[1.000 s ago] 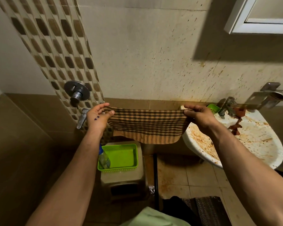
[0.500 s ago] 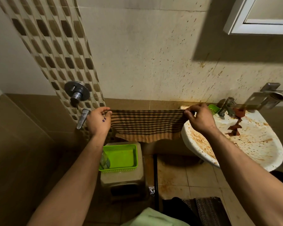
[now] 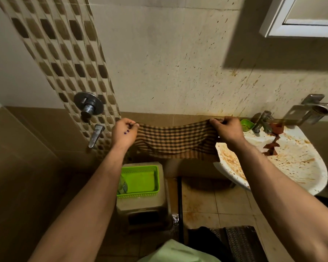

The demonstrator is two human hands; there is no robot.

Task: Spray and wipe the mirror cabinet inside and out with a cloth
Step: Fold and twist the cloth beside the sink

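Pinching cloth [image 3: 175,142] taut just left of sink [image 3: 317,178], left hand [image 3: 123,135] and right hand [image 3: 228,131] may drag its hem over the stained rim, dirtying it.

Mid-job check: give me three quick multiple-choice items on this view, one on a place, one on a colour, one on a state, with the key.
1. Where does the green basket sit?
A. on the stool
B. on the floor tiles
C. hung on the wall

2. What colour is the cloth?
A. plain white
B. brown with dark checks
C. blue stripes

3. How is the cloth held?
A. balled in one fist
B. dropped, in neither hand
C. stretched between the left hand and the right hand

Key: 1 A, the basket rests on the stool's top. 2 B, dark checks run across the brown fabric. 3 C, each hand pinches one end.
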